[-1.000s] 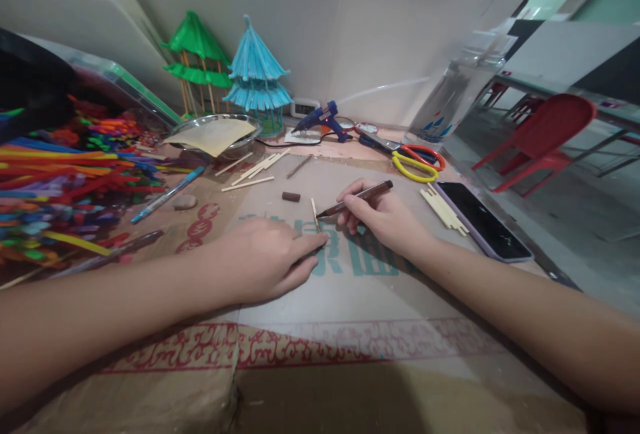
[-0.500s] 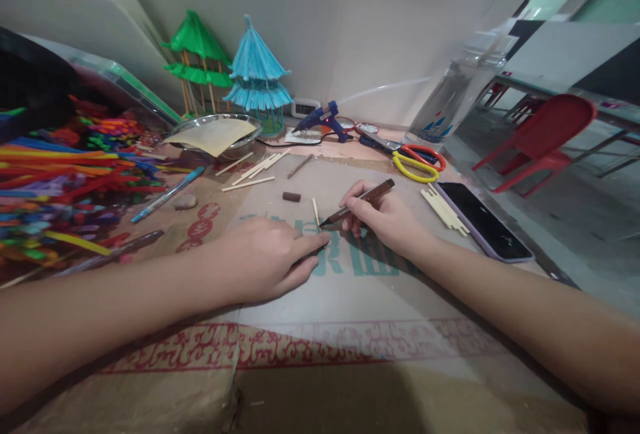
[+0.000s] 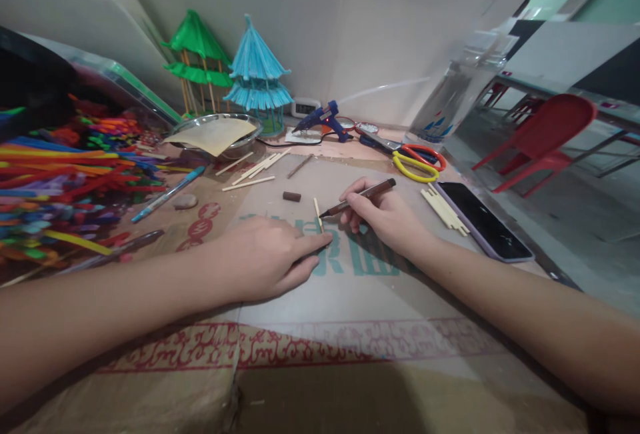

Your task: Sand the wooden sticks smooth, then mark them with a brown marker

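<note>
My right hand [image 3: 370, 209] is closed around a brown marker [image 3: 357, 198], pen-fashion, its tip touching a thin wooden stick [image 3: 317, 209]. The stick's lower end looks brown, while its upper part is pale. With the index finger stretched out, my left hand [image 3: 273, 254] pins the stick's near end against the covered cardboard [image 3: 280, 314]. Its other fingers are curled and partly hidden. Just beyond the stick lies the brown marker cap [image 3: 292, 197].
Several pale sticks [image 3: 260, 166] lie behind, others [image 3: 444, 211] beside a phone [image 3: 485, 221]. Scissors [image 3: 415, 162], a glue gun [image 3: 325, 117], a metal bowl [image 3: 253, 137] and green [image 3: 195, 41] and blue [image 3: 255, 61] pavilion models stand farther back. Colourful pipe cleaners [image 3: 65, 181] pile up left.
The marker tip has moved slightly up along the stick, away from my left fingertip. Brown colour now shows on the stick's lower part. My left hand has barely shifted.
</note>
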Available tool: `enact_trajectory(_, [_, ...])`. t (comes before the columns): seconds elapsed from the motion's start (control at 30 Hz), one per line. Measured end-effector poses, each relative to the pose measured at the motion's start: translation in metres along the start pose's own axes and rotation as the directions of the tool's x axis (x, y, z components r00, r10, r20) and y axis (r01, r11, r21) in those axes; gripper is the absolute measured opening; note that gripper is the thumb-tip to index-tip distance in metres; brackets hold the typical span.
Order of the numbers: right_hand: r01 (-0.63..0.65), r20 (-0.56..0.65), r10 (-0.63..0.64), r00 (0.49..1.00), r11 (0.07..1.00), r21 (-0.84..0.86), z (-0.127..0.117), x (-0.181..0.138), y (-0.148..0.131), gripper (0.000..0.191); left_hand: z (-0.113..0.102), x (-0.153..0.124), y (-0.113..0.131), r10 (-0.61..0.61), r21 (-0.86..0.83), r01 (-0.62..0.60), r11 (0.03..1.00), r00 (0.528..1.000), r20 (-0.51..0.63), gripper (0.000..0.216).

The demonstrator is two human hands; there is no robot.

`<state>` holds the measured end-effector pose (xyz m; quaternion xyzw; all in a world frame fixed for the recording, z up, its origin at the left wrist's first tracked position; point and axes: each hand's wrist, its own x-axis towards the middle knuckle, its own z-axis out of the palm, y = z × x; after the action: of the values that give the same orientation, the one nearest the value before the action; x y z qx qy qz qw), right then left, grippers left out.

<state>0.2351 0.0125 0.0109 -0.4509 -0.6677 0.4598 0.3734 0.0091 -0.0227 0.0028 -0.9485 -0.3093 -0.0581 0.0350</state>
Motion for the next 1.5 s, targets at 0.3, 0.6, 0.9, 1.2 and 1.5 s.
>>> enact_trajectory(0.3, [-0.013, 0.024, 0.013, 1.0, 1.0, -0.008, -0.0013, -0.0022, -0.0011, 0.014, -0.0005, 0.0018, -0.0006, -0.008, -0.028, 0.007, 1.0, 1.0, -0.004, 0.041])
enact_trajectory(0.6, [-0.01, -0.002, 0.01, 1.0, 1.0, 0.018, -0.0002, -0.0003, 0.0006, 0.013, -0.0005, 0.0014, -0.0005, -0.009, -0.008, 0.009, 1.0, 1.0, 0.008, 0.041])
enact_trajectory(0.9, [-0.031, 0.012, 0.031, 0.999, 1.0, 0.001, -0.0013, -0.0014, -0.001, 0.014, -0.0011, 0.0011, -0.0004, -0.009, -0.022, 0.009, 1.0, 1.0, 0.0, 0.04])
enact_trajectory(1.2, [-0.029, 0.011, 0.029, 1.0, 1.0, -0.01, -0.0014, -0.0019, -0.002, 0.014, -0.0006, 0.0013, -0.0008, -0.011, -0.039, 0.011, 0.999, 1.0, -0.006, 0.04])
enact_trajectory(1.5, [-0.034, 0.002, 0.034, 0.999, 0.999, -0.02, -0.0017, -0.0021, -0.0028, 0.014, 0.0035, -0.0014, 0.0016, 0.052, 0.058, -0.048, 0.997, 0.996, -0.069, 0.038])
